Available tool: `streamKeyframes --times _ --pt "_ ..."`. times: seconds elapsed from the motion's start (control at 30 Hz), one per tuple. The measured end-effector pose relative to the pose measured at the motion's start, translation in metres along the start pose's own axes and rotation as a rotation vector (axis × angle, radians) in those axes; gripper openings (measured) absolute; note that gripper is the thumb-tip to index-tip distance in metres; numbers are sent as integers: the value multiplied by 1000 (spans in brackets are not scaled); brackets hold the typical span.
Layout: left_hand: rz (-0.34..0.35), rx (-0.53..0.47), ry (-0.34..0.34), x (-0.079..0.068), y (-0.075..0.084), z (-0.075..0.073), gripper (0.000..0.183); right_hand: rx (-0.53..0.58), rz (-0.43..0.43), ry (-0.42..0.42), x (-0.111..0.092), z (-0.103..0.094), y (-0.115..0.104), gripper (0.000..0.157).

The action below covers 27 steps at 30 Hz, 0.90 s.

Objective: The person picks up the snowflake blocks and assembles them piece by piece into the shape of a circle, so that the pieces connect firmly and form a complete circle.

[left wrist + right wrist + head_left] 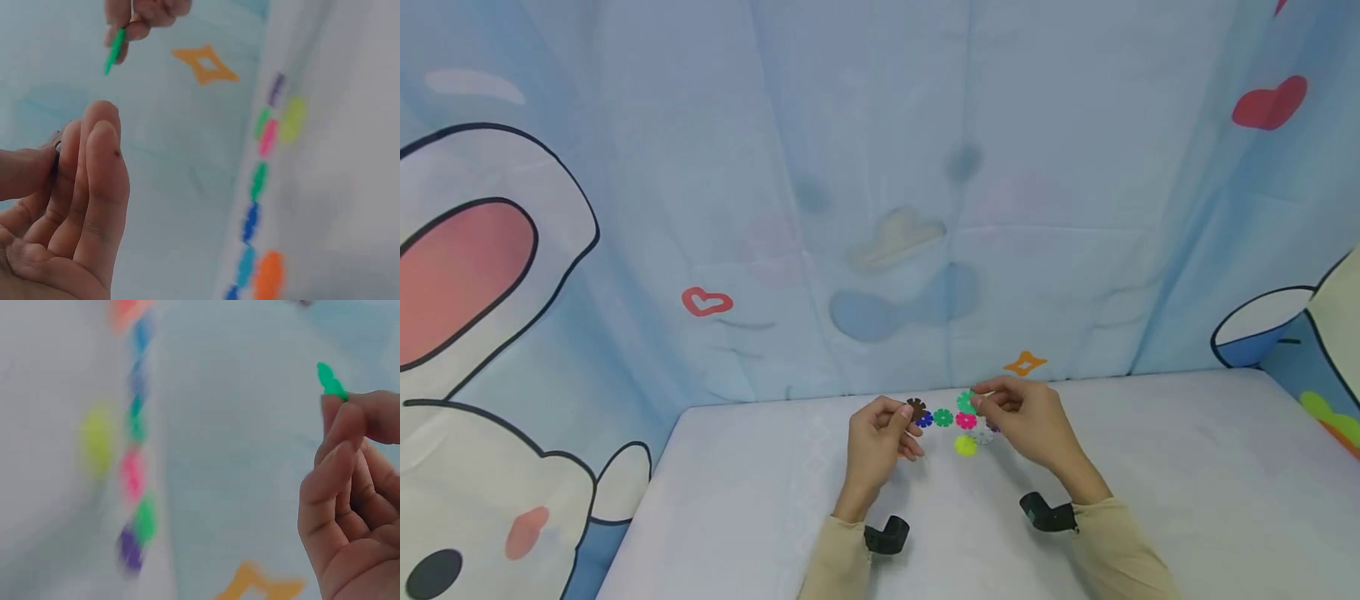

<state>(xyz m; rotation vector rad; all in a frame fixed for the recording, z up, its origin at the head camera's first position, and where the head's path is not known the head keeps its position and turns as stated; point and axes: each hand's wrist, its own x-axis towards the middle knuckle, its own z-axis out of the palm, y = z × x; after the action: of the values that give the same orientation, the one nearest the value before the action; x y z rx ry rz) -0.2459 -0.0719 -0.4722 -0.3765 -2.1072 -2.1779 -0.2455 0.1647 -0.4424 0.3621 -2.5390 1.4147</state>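
Note:
My left hand (pixel 874 442) pinches a dark brown notched plastic disc (pixel 916 407) between thumb and fingers. In the left wrist view only a thin dark edge of that disc (pixel 56 159) shows behind the thumb. On the other side, my right hand (pixel 1033 417) pinches a green notched disc (pixel 965 402) by its rim, seen nearly edge-on in the right wrist view (pixel 331 381). The two held discs are apart, raised over the far part of the table. Below them lie a blue disc (pixel 926 419), another green disc (pixel 943 417) and a pink disc (pixel 966 421).
A yellow disc (pixel 966 446) lies nearer me, with a pale disc (pixel 982 434) beside it. Purple (pixel 276 89), light blue (pixel 246 266) and orange (pixel 270 275) discs are also on the white table (pixel 737 500). Behind its far edge hangs a printed blue curtain (pixel 865 150).

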Motion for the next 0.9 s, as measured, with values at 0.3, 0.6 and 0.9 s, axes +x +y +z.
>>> streamKeyframes --times 0.3,0.6,0.9 --pt "182 32 -85 -15 57 8 21 232 23 -47 -12 -16 -50 26" --pt "238 69 -110 -26 76 16 17 259 38 -30 -21 -24 -69 25" --pt "341 158 -118 -29 81 17 14 283 9 -45 -23 -29 -75 21"
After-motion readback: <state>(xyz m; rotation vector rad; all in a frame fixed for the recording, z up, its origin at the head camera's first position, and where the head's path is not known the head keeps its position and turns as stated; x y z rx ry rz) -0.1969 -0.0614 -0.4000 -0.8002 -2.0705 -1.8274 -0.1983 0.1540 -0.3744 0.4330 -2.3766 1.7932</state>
